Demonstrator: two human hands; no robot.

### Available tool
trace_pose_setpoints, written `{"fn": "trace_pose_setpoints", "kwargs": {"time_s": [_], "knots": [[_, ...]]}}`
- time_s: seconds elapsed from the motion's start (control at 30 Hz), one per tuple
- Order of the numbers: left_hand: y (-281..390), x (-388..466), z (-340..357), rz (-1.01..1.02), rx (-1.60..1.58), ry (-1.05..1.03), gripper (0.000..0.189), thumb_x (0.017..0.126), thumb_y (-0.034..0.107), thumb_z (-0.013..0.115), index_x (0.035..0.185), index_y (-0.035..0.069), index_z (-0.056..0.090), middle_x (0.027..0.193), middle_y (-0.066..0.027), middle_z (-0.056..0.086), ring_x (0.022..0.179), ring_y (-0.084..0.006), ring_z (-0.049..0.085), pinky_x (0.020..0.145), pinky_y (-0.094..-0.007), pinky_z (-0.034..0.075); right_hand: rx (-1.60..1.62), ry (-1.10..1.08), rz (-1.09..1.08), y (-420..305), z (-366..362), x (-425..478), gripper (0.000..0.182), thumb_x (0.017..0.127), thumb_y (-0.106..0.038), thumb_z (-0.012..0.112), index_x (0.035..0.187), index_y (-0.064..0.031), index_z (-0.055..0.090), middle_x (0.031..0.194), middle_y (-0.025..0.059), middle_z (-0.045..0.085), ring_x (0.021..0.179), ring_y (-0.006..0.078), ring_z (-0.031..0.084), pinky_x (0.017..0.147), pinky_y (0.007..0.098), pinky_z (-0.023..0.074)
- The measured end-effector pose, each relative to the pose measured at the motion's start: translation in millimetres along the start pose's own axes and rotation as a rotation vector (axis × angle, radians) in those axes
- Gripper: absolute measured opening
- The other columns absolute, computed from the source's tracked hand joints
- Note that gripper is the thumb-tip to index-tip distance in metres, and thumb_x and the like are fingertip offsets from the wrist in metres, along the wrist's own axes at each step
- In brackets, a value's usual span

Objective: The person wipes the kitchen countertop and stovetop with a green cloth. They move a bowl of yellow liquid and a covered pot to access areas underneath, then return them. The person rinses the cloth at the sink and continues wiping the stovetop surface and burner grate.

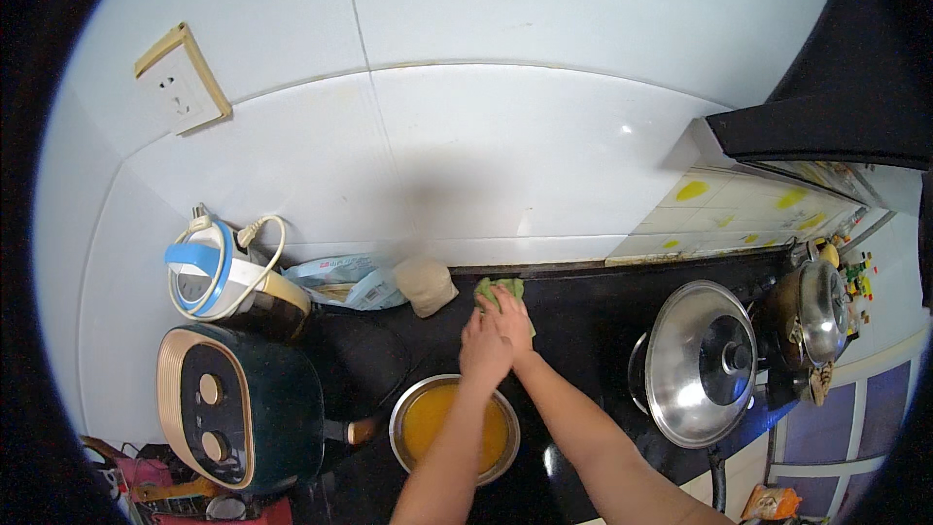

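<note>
A crumpled green cloth (503, 288) lies on the black countertop (576, 321) near the wall. My right hand (512, 322) grips it from above, with the fingers over its folds. Against the side of that hand rests my left hand (485, 354), overlapping it; its fingertips are partly hidden. Beneath my left forearm stands a metal bowl (397, 419) of yellow-orange liquid (426, 419), partly covered by the arm. Just left of the cloth sits a beige bundle (425, 287), whose material I cannot tell.
At left are a dark green air fryer (291, 401), a white-and-blue appliance (219, 262) with a coiled cord, and a blue-and-white plastic bag (372, 290). A lidded pan (692, 364) and a steel pot (809, 313) stand right. A range hood (824, 127) juts out above.
</note>
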State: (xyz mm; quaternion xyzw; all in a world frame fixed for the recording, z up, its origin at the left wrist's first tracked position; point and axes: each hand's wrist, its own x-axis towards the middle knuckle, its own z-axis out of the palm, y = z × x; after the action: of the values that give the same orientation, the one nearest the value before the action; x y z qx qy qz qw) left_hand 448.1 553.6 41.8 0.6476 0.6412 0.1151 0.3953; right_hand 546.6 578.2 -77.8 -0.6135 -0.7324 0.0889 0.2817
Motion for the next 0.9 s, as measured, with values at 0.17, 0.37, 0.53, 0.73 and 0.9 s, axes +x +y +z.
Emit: {"fn": "trace_pose_setpoints", "kwargs": {"time_s": [0.17, 0.37, 0.53, 0.73, 0.9], "knots": [[-48, 16, -32, -0.108, 0.115, -0.059, 0.052, 0.095, 0.020, 0.050, 0.145, 0.006, 0.042, 0.150, -0.0128, 0.038, 0.138, -0.0328, 0.035, 0.112, -0.0430, 0.034, -0.047, -0.226, -0.111, -31, -19, 13, 0.055, 0.082, -0.010, 0.066, 0.136, -0.0198, 0.054, 0.147, 0.0056, 0.044, 0.141, 0.0262, 0.034, 0.113, 0.0486, 0.0298], [-82, 7, -23, -0.017, 0.346, -0.069, 0.050, 0.093, 0.011, 0.054, 0.142, 0.008, 0.046, 0.151, -0.0062, 0.038, 0.139, -0.0281, 0.034, 0.112, -0.0404, 0.035, -0.058, -0.343, -0.211, -18, -35, -17, 0.049, 0.082, -0.006, 0.063, 0.129, -0.0209, 0.060, 0.145, 0.0046, 0.048, 0.141, 0.0251, 0.036, 0.114, 0.0500, 0.0302], [-83, 0, -33, -0.036, 0.390, -0.142, 0.045, 0.094, 0.012, 0.054, 0.139, 0.011, 0.051, 0.150, -0.0050, 0.040, 0.138, -0.0283, 0.036, 0.109, -0.0421, 0.039, 0.137, -0.399, -0.254, -14, -56, -58, 0.044, 0.080, 0.006, 0.056, 0.116, -0.0166, 0.067, 0.140, 0.0048, 0.053, 0.138, 0.0260, 0.041, 0.113, 0.0470, 0.0338], [-81, 22, -36, 0.055, 0.224, 0.006, 0.053, 0.093, 0.013, 0.054, 0.144, 0.016, 0.045, 0.144, -0.0056, 0.047, 0.134, -0.0284, 0.040, 0.107, -0.0457, 0.039, 0.066, -0.097, 0.129, 10, -72, -49, 0.053, 0.076, 0.011, 0.057, 0.119, -0.0173, 0.067, 0.140, 0.0067, 0.053, 0.137, 0.0293, 0.041, 0.113, 0.0445, 0.0341], [-75, 36, -34, 0.025, 0.176, 0.050, 0.055, 0.093, 0.008, 0.050, 0.147, 0.017, 0.040, 0.147, -0.0073, 0.045, 0.133, -0.0310, 0.042, 0.106, -0.0453, 0.040, -0.041, -0.248, 0.060, 1, -50, -26, 0.057, 0.082, -0.003, 0.065, 0.133, -0.0254, 0.057, 0.150, 0.0021, 0.041, 0.145, 0.0249, 0.028, 0.116, 0.0559, 0.0259]]}}
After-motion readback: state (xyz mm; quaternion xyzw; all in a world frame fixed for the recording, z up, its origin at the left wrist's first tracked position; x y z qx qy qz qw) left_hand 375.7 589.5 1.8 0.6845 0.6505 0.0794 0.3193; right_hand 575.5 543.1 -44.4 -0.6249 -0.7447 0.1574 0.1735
